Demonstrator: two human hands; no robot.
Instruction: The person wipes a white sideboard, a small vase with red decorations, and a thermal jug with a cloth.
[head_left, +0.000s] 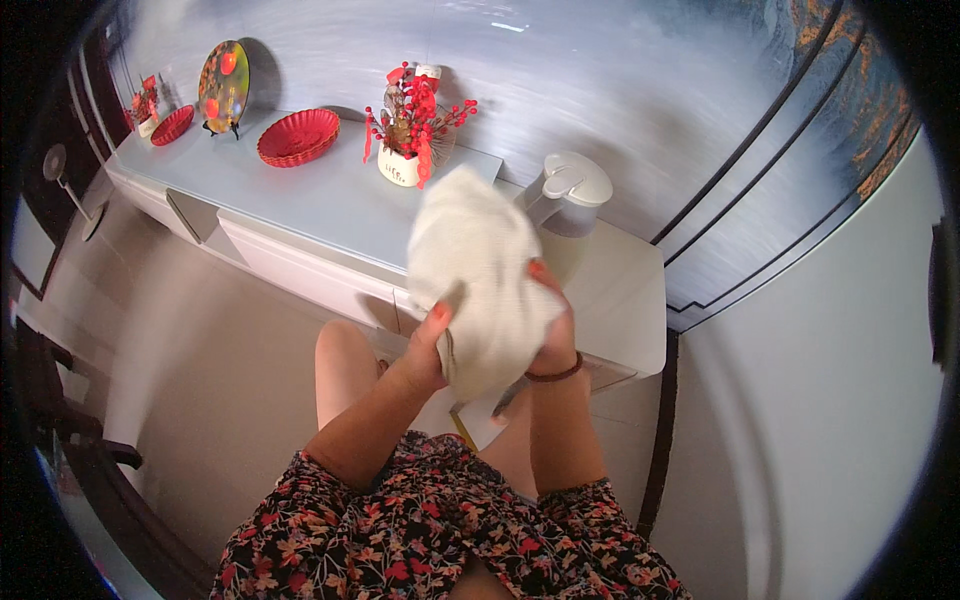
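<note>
A cream-coloured cloth (476, 277), bunched and partly blurred, is held up before me between both hands. My left hand (429, 349) grips its lower left side, the thumb lying on top. On the cloth's right side is my right hand (556, 330), with a dark bracelet at the wrist; the cloth covers most of its fingers. Just beyond the cloth, a white-lidded water pitcher (570, 196) stands on the cabinet's right end, and a white pot of red artificial berries (401, 166) is on its glass-topped part.
The long white cabinet (315, 217) runs along the wall. Farther left on it are a red fluted dish (298, 139), a decorative plate on a stand (223, 88) and a smaller red dish (172, 125). A fan (71, 191) stands on the floor. A pale panel (817, 360) rises at right.
</note>
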